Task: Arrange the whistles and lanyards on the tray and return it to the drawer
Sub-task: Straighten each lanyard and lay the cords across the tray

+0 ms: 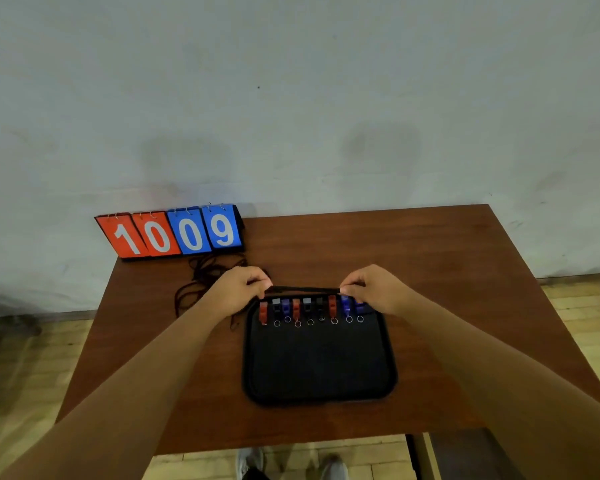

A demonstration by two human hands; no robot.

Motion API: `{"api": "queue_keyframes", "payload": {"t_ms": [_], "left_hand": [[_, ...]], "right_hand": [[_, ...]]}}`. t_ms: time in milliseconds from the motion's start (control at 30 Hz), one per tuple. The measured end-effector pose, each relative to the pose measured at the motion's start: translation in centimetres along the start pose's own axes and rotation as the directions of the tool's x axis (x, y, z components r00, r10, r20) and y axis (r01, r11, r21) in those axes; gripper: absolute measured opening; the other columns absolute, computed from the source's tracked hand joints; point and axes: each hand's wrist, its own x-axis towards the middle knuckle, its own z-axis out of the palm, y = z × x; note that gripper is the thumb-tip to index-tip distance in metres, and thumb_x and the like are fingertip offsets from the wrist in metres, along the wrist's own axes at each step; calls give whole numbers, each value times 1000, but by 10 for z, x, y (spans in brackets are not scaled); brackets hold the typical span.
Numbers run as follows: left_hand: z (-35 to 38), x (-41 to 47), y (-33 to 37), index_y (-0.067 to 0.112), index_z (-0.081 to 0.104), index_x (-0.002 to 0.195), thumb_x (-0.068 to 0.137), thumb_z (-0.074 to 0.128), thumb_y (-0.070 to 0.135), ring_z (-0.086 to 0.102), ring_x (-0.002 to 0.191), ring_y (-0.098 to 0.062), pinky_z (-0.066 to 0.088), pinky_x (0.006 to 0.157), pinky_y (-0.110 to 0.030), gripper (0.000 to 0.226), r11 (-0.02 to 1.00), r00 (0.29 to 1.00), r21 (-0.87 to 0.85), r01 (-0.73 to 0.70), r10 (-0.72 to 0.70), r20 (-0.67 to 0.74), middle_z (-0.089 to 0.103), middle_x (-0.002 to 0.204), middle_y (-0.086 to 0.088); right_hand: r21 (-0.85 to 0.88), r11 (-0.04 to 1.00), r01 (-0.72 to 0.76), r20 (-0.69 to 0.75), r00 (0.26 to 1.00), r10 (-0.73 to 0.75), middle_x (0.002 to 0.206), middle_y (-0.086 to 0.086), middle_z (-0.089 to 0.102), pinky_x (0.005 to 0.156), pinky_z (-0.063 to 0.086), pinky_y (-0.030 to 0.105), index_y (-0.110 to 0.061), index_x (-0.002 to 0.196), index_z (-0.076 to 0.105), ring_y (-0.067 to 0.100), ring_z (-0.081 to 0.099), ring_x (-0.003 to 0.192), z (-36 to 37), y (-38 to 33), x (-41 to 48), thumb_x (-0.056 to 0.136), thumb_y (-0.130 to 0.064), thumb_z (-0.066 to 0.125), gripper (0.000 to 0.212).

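A soft black rectangular tray (319,362) with a raised rim lies flat on the brown wooden table (430,265). Along the tray's far edge stands a row of small plastic whistles (296,307) in red, blue and black, each with a metal ring toward the near side. The dim light makes the dark ones hard to tell from the tray.

The left hand (238,289) is at the tray's far left corner and the right hand (371,289) at its far right corner. Each has curled fingers pinching one end of a thin black strap (305,289) stretched straight between them, just beyond the whistles. Strap and tray rim blur together there. The right hand covers part of the last blue whistle.

Left of the tray a tangle of dark cords (201,275) lies on the table, partly hidden behind the left hand. Farther left stands a red-and-blue flip scoreboard (174,233).
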Motion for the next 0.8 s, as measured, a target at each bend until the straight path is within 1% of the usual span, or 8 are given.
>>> {"api": "queue_keyframes", "payload": {"t_ms": [100,233,333,400,467,533,633,800], "left_hand": [[16,-2,-17,28,68,89,98,58,27,62,78,2,41,77,-21,14,999,999,7,48,-48,1,70,79,10],[37,-6,-42,24,69,91,98,59,25,63,77,-7,48,70,-28,13,991,991,11,136,-136,-21,69,80,8],[53,-7,-62,22,68,90,98,59,23,66,83,-16,49,73,-31,12,982,982,32,185,-183,-53,69,79,7],[65,-8,-71,22,68,92,99,58,25,66,82,-15,49,70,-29,13,975,976,50,215,-213,-44,68,80,9],[76,-7,-79,23,68,94,100,57,26,65,82,-14,48,67,-27,13,969,971,59,239,-237,-41,69,82,10],[86,-5,-87,25,68,97,100,57,25,64,80,-10,46,62,-23,11,967,969,61,246,-244,-49,69,81,10],[99,-2,-97,24,70,103,100,56,23,61,80,-7,39,61,-20,14,966,969,80,247,-244,-45,67,81,10],[116,4,-116,20,72,100,99,59,21,60,92,-12,39,74,-24,13,962,965,109,251,-241,-100,67,96,6]], "right_hand": [[-78,997,-12,15,1000,13,81,-4,70,72,57,32,-21,107,73,21,64,69,10,16,1,101,-25,56,18],[-138,989,-58,-28,998,54,85,-8,69,56,40,14,-15,110,74,1,54,60,26,44,4,102,-21,56,21],[-172,978,-117,-29,993,114,93,-5,69,56,37,13,-15,114,72,-2,54,66,40,67,6,102,-20,55,21],[-196,968,-157,-29,988,154,97,-4,69,62,45,18,-16,115,71,4,60,74,50,81,8,102,-22,55,21],[-208,960,-185,-50,983,179,107,1,72,78,54,29,-15,115,71,14,66,90,60,93,10,101,-21,57,21],[-219,954,-205,-76,978,193,114,2,71,89,54,37,-15,118,71,20,67,101,70,104,12,100,-19,57,23],[-227,948,-223,-114,973,201,109,2,72,86,56,41,-19,117,69,22,67,98,83,118,15,100,-20,57,21],[-238,940,-245,-195,960,201,91,7,70,72,57,48,-17,102,60,29,65,82,99,135,23,98,-19,58,5]]}}
